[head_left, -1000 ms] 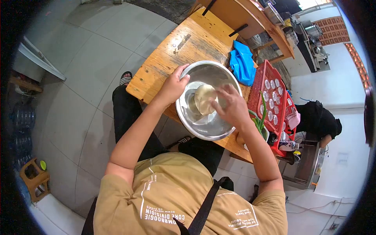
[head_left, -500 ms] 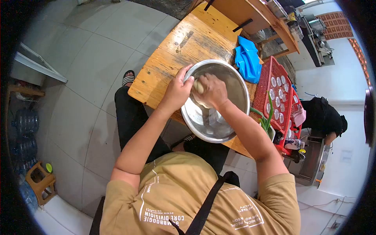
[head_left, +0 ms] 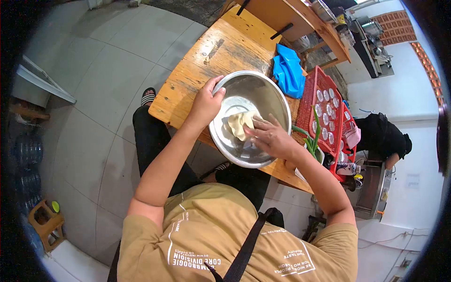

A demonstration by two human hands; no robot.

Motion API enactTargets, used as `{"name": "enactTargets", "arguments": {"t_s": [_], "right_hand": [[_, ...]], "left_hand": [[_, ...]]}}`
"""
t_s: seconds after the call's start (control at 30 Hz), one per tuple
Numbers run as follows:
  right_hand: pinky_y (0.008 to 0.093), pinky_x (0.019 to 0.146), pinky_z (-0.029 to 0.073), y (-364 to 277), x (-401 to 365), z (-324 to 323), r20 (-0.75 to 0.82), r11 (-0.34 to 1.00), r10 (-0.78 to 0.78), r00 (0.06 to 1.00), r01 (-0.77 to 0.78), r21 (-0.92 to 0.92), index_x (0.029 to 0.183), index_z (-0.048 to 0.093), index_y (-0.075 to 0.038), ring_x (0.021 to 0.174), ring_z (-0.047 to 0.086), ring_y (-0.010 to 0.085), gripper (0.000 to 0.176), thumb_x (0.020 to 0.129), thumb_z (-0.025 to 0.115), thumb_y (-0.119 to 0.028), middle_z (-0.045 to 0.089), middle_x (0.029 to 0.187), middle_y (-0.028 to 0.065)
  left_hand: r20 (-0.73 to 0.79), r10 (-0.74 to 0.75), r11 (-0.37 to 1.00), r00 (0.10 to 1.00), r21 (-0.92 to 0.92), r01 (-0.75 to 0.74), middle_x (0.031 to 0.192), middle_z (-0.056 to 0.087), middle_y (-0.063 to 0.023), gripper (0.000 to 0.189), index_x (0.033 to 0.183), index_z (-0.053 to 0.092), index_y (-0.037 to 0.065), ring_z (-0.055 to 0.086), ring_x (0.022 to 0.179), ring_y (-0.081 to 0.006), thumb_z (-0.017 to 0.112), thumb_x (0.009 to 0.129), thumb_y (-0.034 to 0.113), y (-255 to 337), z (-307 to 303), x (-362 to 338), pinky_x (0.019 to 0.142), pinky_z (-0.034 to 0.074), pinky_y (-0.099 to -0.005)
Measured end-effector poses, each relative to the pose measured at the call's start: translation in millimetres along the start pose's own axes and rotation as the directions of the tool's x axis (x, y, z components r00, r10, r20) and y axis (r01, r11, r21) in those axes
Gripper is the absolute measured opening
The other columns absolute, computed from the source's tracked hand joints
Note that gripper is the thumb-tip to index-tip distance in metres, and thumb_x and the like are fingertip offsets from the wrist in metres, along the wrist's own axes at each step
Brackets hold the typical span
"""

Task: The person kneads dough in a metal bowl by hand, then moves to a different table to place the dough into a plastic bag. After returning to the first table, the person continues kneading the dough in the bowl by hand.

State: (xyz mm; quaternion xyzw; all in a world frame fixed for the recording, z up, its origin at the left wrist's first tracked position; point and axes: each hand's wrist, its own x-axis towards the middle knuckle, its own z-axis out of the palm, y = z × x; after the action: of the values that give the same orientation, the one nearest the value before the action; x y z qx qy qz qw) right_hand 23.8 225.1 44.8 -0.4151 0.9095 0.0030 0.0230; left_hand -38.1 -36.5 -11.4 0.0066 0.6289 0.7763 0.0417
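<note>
Head view: left hand (head_left: pixel 205 104) grips bowl (head_left: pixel 263 89) rim, right hand (head_left: pixel 268 137) lies open on dough (head_left: pixel 238 123).

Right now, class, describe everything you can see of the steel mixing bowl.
The bowl is round, wide and shiny, seemingly stainless steel, with a thin rim. It sits mouth up at the near edge of the wooden table. The left hand grips its rim; the right hand reaches inside, fingers on the pale dough lying at the bottom.

Bare counter (head_left: pixel 213 51) open beyond the left hand (head_left: pixel 205 104), bowl (head_left: pixel 268 91) wall ringing the right hand (head_left: pixel 270 137), cloth (head_left: pixel 287 70) and tray (head_left: pixel 324 101) crowding beyond it, greens (head_left: pixel 314 138) just beside its wrist.
</note>
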Motion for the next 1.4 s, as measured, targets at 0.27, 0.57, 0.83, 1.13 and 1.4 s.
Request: {"name": "enactTargets", "arguments": {"t_s": [0.27, 0.57, 0.83, 1.13, 1.4], "right_hand": [[0.0472, 0.099, 0.051, -21.9, 41.8, 2.8, -0.205, 0.888, 0.395, 0.895, -0.315, 0.335, 0.139, 0.052, -0.008, 0.112, 0.059, 0.0418, 0.082, 0.075, 0.086, -0.045, 0.053, 0.131, 0.0248], [0.0477, 0.078, 0.057, -10.9, 88.7, 33.2, 0.049, 0.871, 0.463, 0.885, -0.464, 0.160, 0.120, 0.060, -0.009, 0.094, 0.069, 0.0390, 0.050, 0.083, 0.077, -0.038, 0.067, 0.110, 0.0212], [0.0397, 0.098, 0.050, 2.7, 78.8, 7.7, -0.073, 0.368, 0.788, 0.611, -0.373, 0.851, 0.135, 0.052, 0.005, 0.114, 0.065, 0.0309, 0.067, 0.095, 0.069, -0.046, 0.065, 0.123, 0.0242], [0.0474, 0.107, 0.047, -17.9, 64.9, -0.7, -0.126, 0.758, 0.592, 0.796, -0.496, 0.424, 0.153, 0.042, -0.006, 0.124, 0.057, 0.0460, 0.077, 0.091, 0.072, -0.041, 0.051, 0.138, 0.0329], [0.0487, 0.090, 0.055, -31.2, 111.8, 49.3, -0.137, 0.875, 0.475, 0.869, -0.448, 0.185, 0.146, 0.049, -0.010, 0.110, 0.062, 0.0461, 0.077, 0.081, 0.080, -0.038, 0.057, 0.128, 0.0276]], "left_hand": [[0.003, 0.071, 0.994, 0.997, 0.088, -0.071, 0.128, 0.067, -0.0164, 0.039, 0.138, 0.054, -0.002, 0.063, 0.118, -0.0224, 0.056, 0.102, 0.012, -19.0, -2.2, 3.6, 0.102, 0.048, -0.0340], [-0.001, 0.075, 0.993, 0.997, 0.089, -0.075, 0.128, 0.067, -0.0208, 0.040, 0.139, 0.054, 0.000, 0.065, 0.119, -0.0294, 0.055, 0.101, 0.013, -13.5, -2.5, 9.1, 0.101, 0.049, -0.0379], [0.067, -0.010, 1.000, 0.998, 0.009, 0.009, 0.130, 0.064, -0.0127, 0.037, 0.139, 0.052, -0.002, 0.059, 0.119, -0.0166, 0.053, 0.103, 0.008, -4.4, -5.4, 10.8, 0.105, 0.045, -0.0309], [-0.023, 0.080, 0.984, 0.997, 0.163, -0.075, 0.133, 0.062, -0.0168, 0.039, 0.140, 0.050, -0.002, 0.059, 0.123, -0.0211, 0.052, 0.103, 0.009, -10.7, 3.1, 1.3, 0.107, 0.044, -0.0340], [-0.044, 0.148, 0.942, 0.988, 0.309, -0.127, 0.131, 0.062, -0.0280, 0.041, 0.141, 0.048, 0.001, 0.060, 0.123, -0.0424, 0.051, 0.102, 0.016, -7.4, 0.7, 0.9, 0.103, 0.047, -0.0453]]}}
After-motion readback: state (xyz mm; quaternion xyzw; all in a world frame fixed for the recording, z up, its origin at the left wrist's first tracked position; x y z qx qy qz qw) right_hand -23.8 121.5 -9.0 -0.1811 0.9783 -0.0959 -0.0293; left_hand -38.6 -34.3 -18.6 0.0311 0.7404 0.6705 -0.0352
